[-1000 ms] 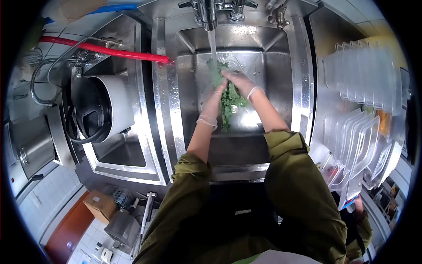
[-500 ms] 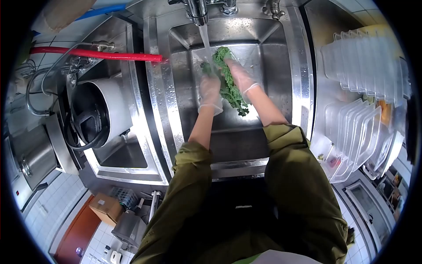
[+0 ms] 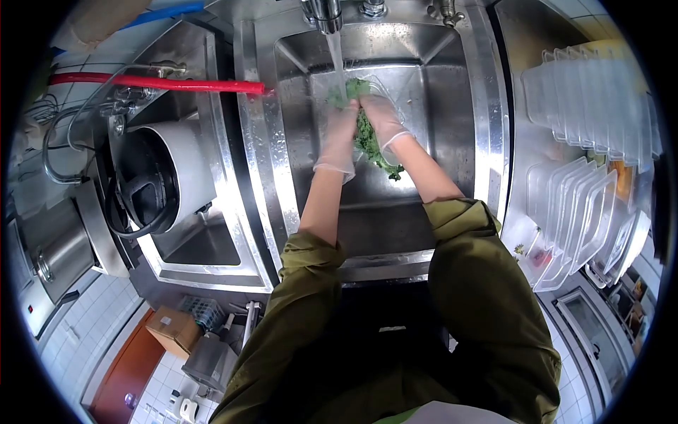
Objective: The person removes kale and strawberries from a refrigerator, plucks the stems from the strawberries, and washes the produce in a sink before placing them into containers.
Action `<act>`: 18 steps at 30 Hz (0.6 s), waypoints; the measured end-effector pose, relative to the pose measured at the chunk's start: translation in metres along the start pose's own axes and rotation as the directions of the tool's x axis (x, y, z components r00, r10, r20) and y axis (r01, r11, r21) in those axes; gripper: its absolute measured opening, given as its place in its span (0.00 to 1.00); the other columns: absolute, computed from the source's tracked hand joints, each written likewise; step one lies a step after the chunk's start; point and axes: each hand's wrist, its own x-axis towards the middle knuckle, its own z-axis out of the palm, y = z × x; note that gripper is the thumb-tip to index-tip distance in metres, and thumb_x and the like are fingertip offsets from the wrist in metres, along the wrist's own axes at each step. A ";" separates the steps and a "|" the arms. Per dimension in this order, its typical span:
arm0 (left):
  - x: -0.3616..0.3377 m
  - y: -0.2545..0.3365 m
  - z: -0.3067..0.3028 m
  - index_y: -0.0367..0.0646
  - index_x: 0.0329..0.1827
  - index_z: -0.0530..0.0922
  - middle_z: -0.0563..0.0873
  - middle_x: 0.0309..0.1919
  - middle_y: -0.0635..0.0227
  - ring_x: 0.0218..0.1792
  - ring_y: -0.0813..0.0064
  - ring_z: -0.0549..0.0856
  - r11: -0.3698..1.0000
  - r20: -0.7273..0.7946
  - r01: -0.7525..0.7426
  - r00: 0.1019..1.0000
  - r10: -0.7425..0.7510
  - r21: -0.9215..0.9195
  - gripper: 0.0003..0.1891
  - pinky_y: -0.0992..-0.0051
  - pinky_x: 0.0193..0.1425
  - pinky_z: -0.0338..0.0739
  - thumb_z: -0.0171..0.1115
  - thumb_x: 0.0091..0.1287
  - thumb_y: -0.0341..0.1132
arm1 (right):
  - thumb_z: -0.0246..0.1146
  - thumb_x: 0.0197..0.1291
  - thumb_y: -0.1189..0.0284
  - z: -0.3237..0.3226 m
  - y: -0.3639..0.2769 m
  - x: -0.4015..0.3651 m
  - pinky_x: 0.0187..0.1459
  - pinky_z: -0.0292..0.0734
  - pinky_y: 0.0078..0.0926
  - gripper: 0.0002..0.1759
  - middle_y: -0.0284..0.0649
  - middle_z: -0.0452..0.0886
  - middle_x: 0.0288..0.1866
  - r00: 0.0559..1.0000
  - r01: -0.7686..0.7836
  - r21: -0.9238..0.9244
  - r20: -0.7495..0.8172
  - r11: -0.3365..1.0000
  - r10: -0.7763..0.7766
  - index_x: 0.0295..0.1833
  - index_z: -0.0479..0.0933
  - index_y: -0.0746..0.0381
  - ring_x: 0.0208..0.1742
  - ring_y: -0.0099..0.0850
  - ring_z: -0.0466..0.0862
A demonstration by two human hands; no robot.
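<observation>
A red hose (image 3: 155, 83) lies straight across the steel desk (image 3: 219, 63) at the left. Below it, a round white tub (image 3: 185, 169) with a black inside lies tipped on its side in a shallow steel basin (image 3: 205, 247). The main sink (image 3: 438, 106) is a deep, shiny, wet steel box. A thin stream of water (image 3: 337, 63) falls from the tap (image 3: 325, 14) onto the greens (image 3: 371, 145), a curly, dark green leafy bunch.

The left hand (image 3: 339, 138) wears a thin clear glove. Its forearm reaches straight up into the sink and its fingers are clenched on the bunch's upper end. The gloved right hand (image 3: 381, 116) presses close against it from the right, fingers wrapped around the same bunch under the stream. The leaf tips hang out below the wrists. Both olive sleeves are pushed up to the elbows.

Ribbed clear plastic tubs (image 3: 579, 212) stand stacked on edge on the right desk.
</observation>
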 end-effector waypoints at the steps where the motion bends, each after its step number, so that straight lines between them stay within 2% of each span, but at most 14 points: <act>1: -0.001 -0.006 0.002 0.39 0.53 0.73 0.81 0.45 0.57 0.46 0.63 0.80 0.972 -0.036 -0.174 0.983 0.182 0.161 0.18 0.63 0.43 0.75 0.53 0.65 0.40 | 0.58 0.59 0.63 -0.003 -0.016 -0.017 0.48 0.70 0.28 0.18 0.41 0.81 0.44 0.997 -0.059 0.276 0.063 0.959 0.044 0.45 0.78 0.67 0.45 0.29 0.78; 2: -0.005 0.003 -0.002 0.36 0.49 0.74 0.82 0.40 0.54 0.42 0.58 0.81 0.927 -0.065 -0.163 0.979 0.196 0.338 0.18 0.62 0.42 0.75 0.54 0.65 0.42 | 0.60 0.58 0.64 -0.006 -0.023 -0.028 0.48 0.70 0.28 0.17 0.42 0.81 0.45 0.993 -0.053 0.353 0.121 0.934 0.010 0.45 0.78 0.68 0.45 0.28 0.78; 4: -0.007 0.021 -0.012 0.31 0.40 0.78 0.84 0.29 0.48 0.32 0.49 0.84 0.752 -0.107 -0.116 0.965 0.241 0.648 0.23 0.61 0.40 0.76 0.56 0.63 0.48 | 0.62 0.56 0.67 -0.010 -0.031 -0.037 0.48 0.70 0.26 0.17 0.43 0.81 0.46 0.973 -0.046 0.500 0.217 0.865 -0.073 0.45 0.78 0.69 0.45 0.27 0.78; 5: 0.000 0.020 -0.016 0.29 0.36 0.79 0.82 0.24 0.47 0.30 0.52 0.84 0.813 -0.130 -0.083 0.973 0.192 0.577 0.27 0.62 0.39 0.76 0.54 0.63 0.53 | 0.63 0.54 0.69 -0.012 -0.026 -0.029 0.48 0.71 0.26 0.17 0.42 0.81 0.46 0.964 -0.071 0.384 0.262 0.921 -0.035 0.47 0.78 0.70 0.45 0.28 0.79; 8: 0.006 0.022 -0.018 0.30 0.33 0.80 0.83 0.23 0.49 0.29 0.56 0.84 0.940 -0.154 0.102 0.987 -0.054 0.326 0.29 0.62 0.38 0.76 0.55 0.61 0.55 | 0.64 0.54 0.65 -0.010 -0.017 -0.023 0.47 0.72 0.27 0.21 0.45 0.81 0.45 0.962 -0.094 0.458 0.270 0.884 -0.038 0.46 0.78 0.71 0.45 0.30 0.79; 9: 0.004 0.020 -0.016 0.29 0.34 0.81 0.83 0.22 0.53 0.28 0.61 0.84 0.974 -0.140 0.123 0.985 -0.097 0.189 0.28 0.64 0.37 0.77 0.57 0.59 0.54 | 0.63 0.54 0.64 -0.008 -0.016 -0.020 0.47 0.73 0.28 0.21 0.46 0.81 0.45 0.976 -0.033 0.337 0.215 0.941 -0.043 0.45 0.78 0.72 0.45 0.31 0.80; 11: 0.002 0.016 -0.012 0.31 0.39 0.80 0.84 0.28 0.57 0.31 0.65 0.83 0.988 -0.092 0.124 0.989 -0.115 0.095 0.25 0.65 0.36 0.76 0.61 0.57 0.51 | 0.63 0.54 0.61 -0.005 -0.017 -0.017 0.47 0.73 0.29 0.23 0.49 0.81 0.44 0.991 0.074 0.069 0.104 0.995 -0.081 0.44 0.78 0.72 0.45 0.33 0.80; 12: 0.001 0.013 -0.011 0.33 0.41 0.79 0.84 0.30 0.60 0.33 0.67 0.82 0.991 -0.066 0.128 0.990 -0.125 0.046 0.24 0.65 0.36 0.76 0.63 0.56 0.49 | 0.62 0.54 0.60 -0.004 -0.015 -0.018 0.47 0.73 0.30 0.23 0.50 0.81 0.43 0.997 0.034 0.040 0.074 0.999 -0.037 0.43 0.78 0.72 0.45 0.34 0.81; 14: 0.000 0.021 -0.014 0.32 0.42 0.79 0.84 0.32 0.56 0.34 0.66 0.83 0.952 -0.110 0.069 0.993 -0.037 0.298 0.25 0.65 0.37 0.76 0.63 0.56 0.50 | 0.61 0.54 0.58 -0.002 -0.022 -0.025 0.47 0.73 0.30 0.24 0.52 0.82 0.41 0.999 -0.045 -0.018 0.016 0.999 0.045 0.42 0.78 0.72 0.45 0.36 0.81; 16: 0.002 0.028 -0.014 0.31 0.42 0.79 0.84 0.34 0.53 0.35 0.64 0.84 0.848 -0.130 0.020 0.990 0.058 0.529 0.26 0.66 0.38 0.76 0.62 0.57 0.50 | 0.61 0.54 0.60 -0.003 -0.031 -0.035 0.46 0.73 0.31 0.22 0.52 0.82 0.39 0.999 -0.047 0.032 0.012 0.998 0.046 0.41 0.78 0.71 0.43 0.37 0.82; 17: 0.008 0.027 -0.014 0.28 0.42 0.78 0.84 0.36 0.47 0.36 0.61 0.84 0.948 -0.127 0.139 0.986 -0.107 0.286 0.29 0.65 0.39 0.75 0.61 0.57 0.53 | 0.61 0.54 0.61 -0.003 -0.034 -0.037 0.46 0.72 0.31 0.21 0.53 0.82 0.38 0.999 -0.047 0.056 0.007 0.997 0.047 0.40 0.78 0.71 0.42 0.38 0.82; 18: 0.009 0.027 -0.012 0.29 0.41 0.79 0.84 0.35 0.48 0.35 0.59 0.84 0.952 -0.155 0.202 0.973 -0.169 0.229 0.27 0.65 0.40 0.75 0.62 0.57 0.51 | 0.61 0.53 0.62 -0.003 -0.034 -0.036 0.45 0.72 0.31 0.20 0.53 0.82 0.36 0.998 0.034 0.103 -0.047 0.994 -0.029 0.40 0.78 0.71 0.42 0.37 0.82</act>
